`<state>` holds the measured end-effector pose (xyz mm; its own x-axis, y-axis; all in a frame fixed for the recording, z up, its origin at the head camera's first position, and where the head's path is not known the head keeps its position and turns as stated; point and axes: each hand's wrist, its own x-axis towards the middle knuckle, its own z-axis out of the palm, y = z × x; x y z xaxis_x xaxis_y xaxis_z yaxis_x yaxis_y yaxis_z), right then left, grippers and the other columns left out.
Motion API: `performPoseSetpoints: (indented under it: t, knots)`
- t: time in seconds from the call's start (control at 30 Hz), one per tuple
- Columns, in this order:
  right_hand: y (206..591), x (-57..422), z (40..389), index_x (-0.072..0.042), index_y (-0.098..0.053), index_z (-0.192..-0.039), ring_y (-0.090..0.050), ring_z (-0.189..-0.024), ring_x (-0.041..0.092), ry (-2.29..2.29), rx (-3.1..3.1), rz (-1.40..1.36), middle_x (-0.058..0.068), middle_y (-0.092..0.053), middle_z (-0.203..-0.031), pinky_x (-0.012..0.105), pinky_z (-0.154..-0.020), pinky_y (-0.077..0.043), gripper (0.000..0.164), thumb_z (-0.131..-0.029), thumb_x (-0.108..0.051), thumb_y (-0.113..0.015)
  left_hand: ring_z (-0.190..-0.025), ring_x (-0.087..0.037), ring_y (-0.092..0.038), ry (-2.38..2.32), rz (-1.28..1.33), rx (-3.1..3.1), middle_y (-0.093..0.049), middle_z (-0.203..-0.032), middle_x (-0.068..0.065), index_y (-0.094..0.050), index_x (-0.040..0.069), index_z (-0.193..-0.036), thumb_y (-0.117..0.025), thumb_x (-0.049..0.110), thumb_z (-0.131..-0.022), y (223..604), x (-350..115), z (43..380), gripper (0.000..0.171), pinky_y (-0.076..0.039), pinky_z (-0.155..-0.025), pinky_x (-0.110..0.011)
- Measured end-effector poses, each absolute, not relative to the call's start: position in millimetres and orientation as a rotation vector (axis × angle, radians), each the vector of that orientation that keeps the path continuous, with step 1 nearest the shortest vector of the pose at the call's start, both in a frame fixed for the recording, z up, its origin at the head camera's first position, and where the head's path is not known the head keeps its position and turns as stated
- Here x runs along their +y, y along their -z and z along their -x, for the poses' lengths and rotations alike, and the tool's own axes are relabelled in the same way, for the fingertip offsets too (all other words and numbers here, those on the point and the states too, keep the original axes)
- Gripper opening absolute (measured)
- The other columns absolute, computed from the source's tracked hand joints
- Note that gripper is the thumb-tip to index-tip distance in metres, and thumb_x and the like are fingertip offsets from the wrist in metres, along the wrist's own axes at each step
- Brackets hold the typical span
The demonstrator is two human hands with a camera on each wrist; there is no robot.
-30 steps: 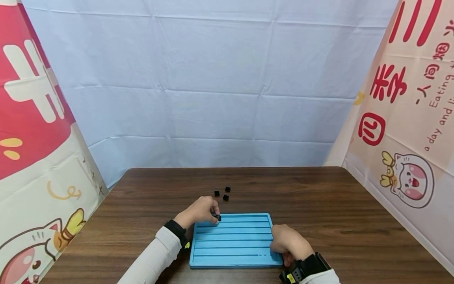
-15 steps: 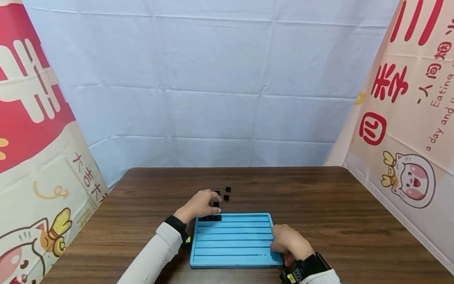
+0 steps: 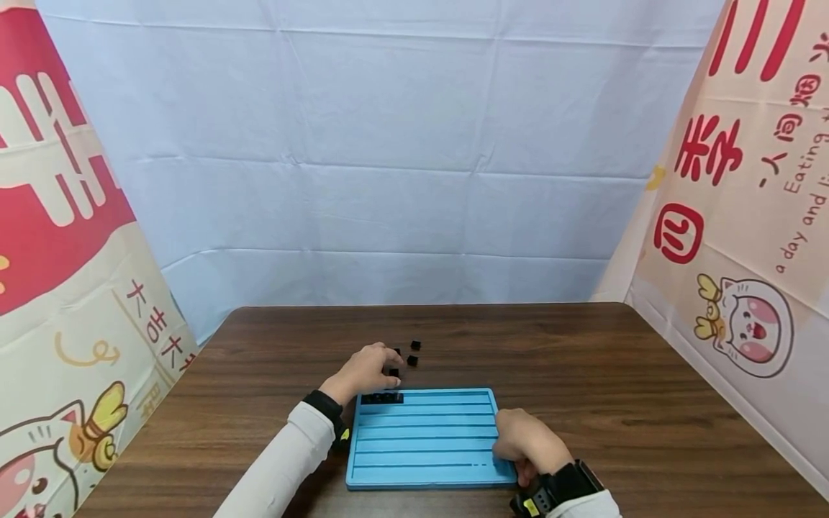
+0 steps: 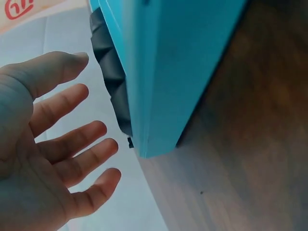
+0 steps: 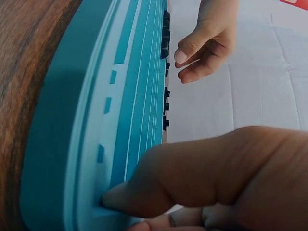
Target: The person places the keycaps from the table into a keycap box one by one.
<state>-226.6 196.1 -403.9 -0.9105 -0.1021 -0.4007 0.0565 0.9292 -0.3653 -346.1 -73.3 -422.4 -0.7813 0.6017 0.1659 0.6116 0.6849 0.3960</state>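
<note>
A light blue grooved tray (image 3: 427,446) lies on the table, with a short row of black cubes (image 3: 382,398) in its far left groove. Beyond the far left rim, my left hand (image 3: 365,373) hovers over a loose black cube (image 3: 393,373), thumb and fingers apart. In the left wrist view that hand (image 4: 62,139) holds nothing, its fingers spread beside the row of cubes (image 4: 109,72). My right hand (image 3: 527,440) grips the tray's near right edge. The right wrist view has its thumb (image 5: 130,197) pressing inside the rim, with the other fingers partly hidden below.
More black cubes lie on the wooden table (image 3: 550,360) behind the tray, including one cube (image 3: 416,345) farthest back and another cube (image 3: 412,361) nearer. A pale cloth (image 3: 388,180) hangs behind the table, with printed cloths at both sides.
The left hand has let go of a black cube at the end of the tray's row and moved back to the loose cubes. The right hand and tray have stayed put.
</note>
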Motion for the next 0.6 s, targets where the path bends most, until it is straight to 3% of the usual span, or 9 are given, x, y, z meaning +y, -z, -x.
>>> performPoseSetpoints:
  t: [0.17, 0.6]
  knots:
    - [402.9, 196.9, 225.2, 0.01, -0.058, -0.093, -0.05, -0.03, 0.014, 0.542, 2.655, 0.035, 0.014, -0.055, -0.044, 0.024, -0.031, -0.039, 0.012, -0.083, 0.003, -0.058, -0.093, -0.024, -0.056, 0.652, 1.038, -2.856, -0.057, -0.109, -0.008, -0.065, 0.007, -0.112, -0.068, 0.015, -0.086, 422.1, -76.3, 351.5, 0.027, -0.047, -0.075, -0.037]
    - [402.1, 193.9, 223.6, 0.008, -0.059, -0.08, -0.05, -0.031, 0.014, 0.532, 2.671, 0.001, 0.013, -0.055, -0.043, 0.023, -0.031, -0.039, 0.005, -0.082, 0.004, -0.059, -0.112, -0.029, -0.051, 0.771, 1.004, -2.919, -0.057, -0.118, -0.011, -0.064, 0.005, -0.114, -0.064, 0.001, -0.086, 427.6, -87.1, 366.3, 0.028, -0.045, -0.086, -0.041]
